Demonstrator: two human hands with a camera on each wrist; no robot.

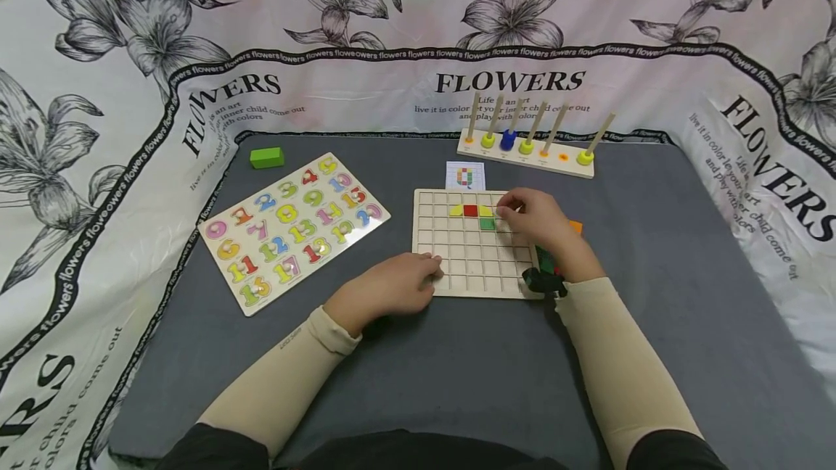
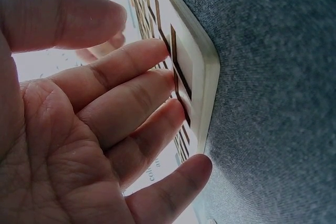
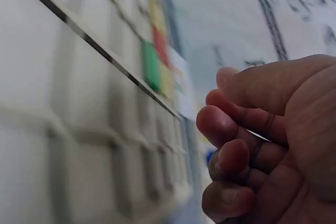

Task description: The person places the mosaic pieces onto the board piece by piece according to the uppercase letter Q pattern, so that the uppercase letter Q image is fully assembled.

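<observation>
A wooden grid board (image 1: 470, 260) lies on the grey table. In its upper rows sit a red square (image 1: 470, 211) between two yellow pieces (image 1: 486, 211), with a green square (image 1: 487, 224) below the right one. My left hand (image 1: 398, 285) is at the board's left edge; in the left wrist view its fingertips (image 2: 170, 77) touch the grid face and the little finger meets the rim. Over the upper right squares, my right hand (image 1: 532, 216) hovers beside the yellow piece. Its fingers are loosely bent, and the right wrist view shows nothing between thumb and fingers.
A small card (image 1: 465, 175) with a coloured square pattern lies behind the board. Farther back stands a peg stand (image 1: 522, 154) with rings. To the left are a number puzzle (image 1: 294, 231) and a green block (image 1: 266, 158). Coloured pieces (image 1: 575, 226) lie partly hidden under my right forearm.
</observation>
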